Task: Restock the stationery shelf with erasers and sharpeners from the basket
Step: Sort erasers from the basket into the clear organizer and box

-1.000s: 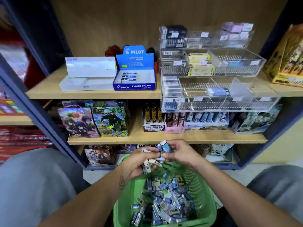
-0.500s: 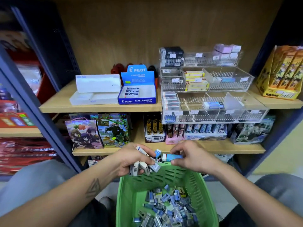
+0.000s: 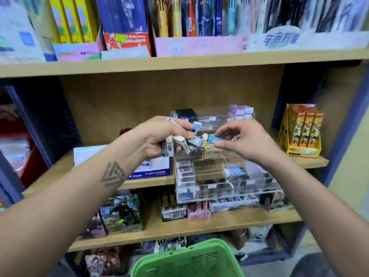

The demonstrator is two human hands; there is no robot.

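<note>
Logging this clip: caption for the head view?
Left hand grips several erasers; right hand pinches a blue eraser before the acrylic organizer.

Can't see into the basket (image 3: 187, 260), the bottom edge chops it off at the rim. My left hand (image 3: 159, 136) covers most of the bundle (image 3: 179, 145), so no idea how many pieces. Behind my hands the rack (image 3: 225, 176) labels are too smeared to read. Top shelf boxes (image 3: 127, 43) above it are blurry too.
</note>
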